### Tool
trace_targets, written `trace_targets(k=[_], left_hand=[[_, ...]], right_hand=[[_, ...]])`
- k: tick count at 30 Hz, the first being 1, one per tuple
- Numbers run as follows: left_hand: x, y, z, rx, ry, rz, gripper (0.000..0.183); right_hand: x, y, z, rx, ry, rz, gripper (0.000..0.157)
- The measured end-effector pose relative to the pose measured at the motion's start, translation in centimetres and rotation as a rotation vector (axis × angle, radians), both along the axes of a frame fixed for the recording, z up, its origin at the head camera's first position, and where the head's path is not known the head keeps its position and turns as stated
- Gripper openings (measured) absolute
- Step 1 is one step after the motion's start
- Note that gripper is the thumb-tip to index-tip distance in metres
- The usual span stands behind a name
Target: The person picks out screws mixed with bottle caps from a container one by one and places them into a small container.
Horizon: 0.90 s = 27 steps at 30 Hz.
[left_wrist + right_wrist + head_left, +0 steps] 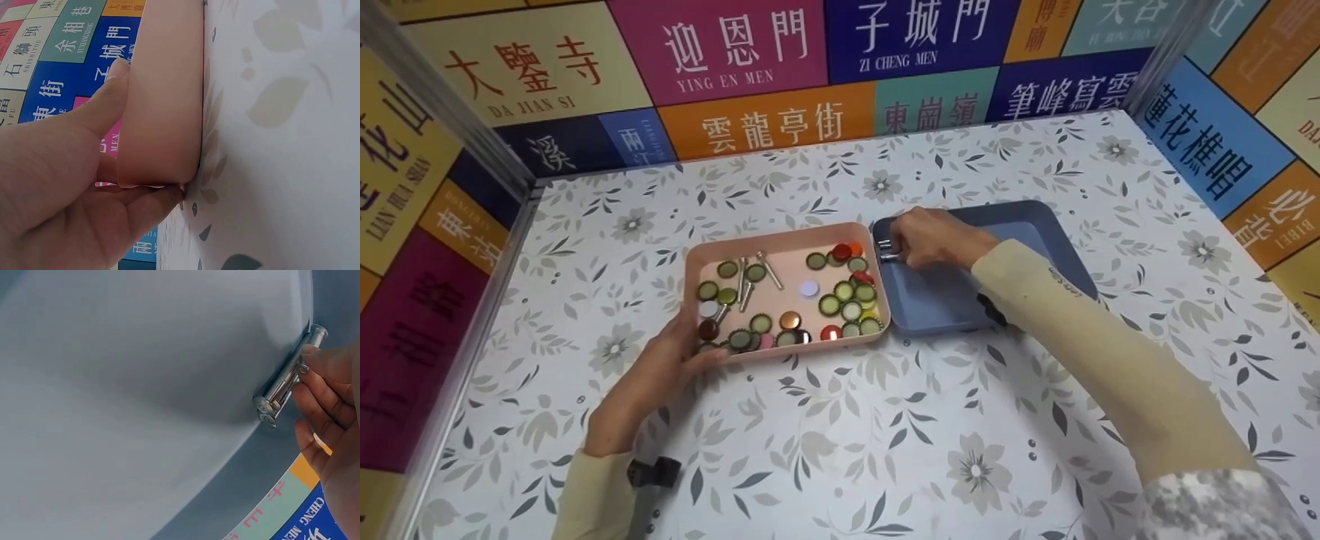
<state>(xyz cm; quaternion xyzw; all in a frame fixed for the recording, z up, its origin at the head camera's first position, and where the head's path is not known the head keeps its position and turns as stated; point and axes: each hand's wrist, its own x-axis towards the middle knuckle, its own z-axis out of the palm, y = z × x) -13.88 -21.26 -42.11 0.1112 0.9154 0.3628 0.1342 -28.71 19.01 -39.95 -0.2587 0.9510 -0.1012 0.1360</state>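
Observation:
My left hand (679, 352) grips the near-left corner of a pink tray (688, 277); in the left wrist view, the thumb lies at the rim and fingers touch the end wall. Bottle caps (844, 290) and several silver bolts (771, 270) lie loose inside that tray. At the left side of a blue-grey tray (945, 300), my right hand (934, 236) pinches a small bunch of silver bolts (289, 377) between thumb and fingers. The right wrist view shows threaded shafts lying along the inside corner of the blue-grey tray; the fingers partly cover them.
Both trays stand side by side on a table (825, 442) with a leaf-and-flower pattern. Panels with coloured signs (765, 124) rise along the back and both sides. A lilac disc (808, 289) lies among the caps.

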Motion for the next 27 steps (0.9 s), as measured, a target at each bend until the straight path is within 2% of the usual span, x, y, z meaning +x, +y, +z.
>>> trace_targets(k=[7, 14, 27], left_hand=[[-0.08, -0.09, -0.08, -0.008, -0.005, 0.003, 0.097], [0.09, -0.10, -0.08, -0.001, -0.011, -0.002, 0.096], [0.00, -0.10, -0.01, -0.001, -0.035, 0.011, 0.094]], right_hand=[[0.03, -0.05, 0.15, 0.013, 0.024, 0.003, 0.029], [-0.09, -0.05, -0.19, 0.014, -0.017, -0.007, 0.031], [0.07, -0.33, 0.32, 0.022, -0.005, -0.013, 0.028]])
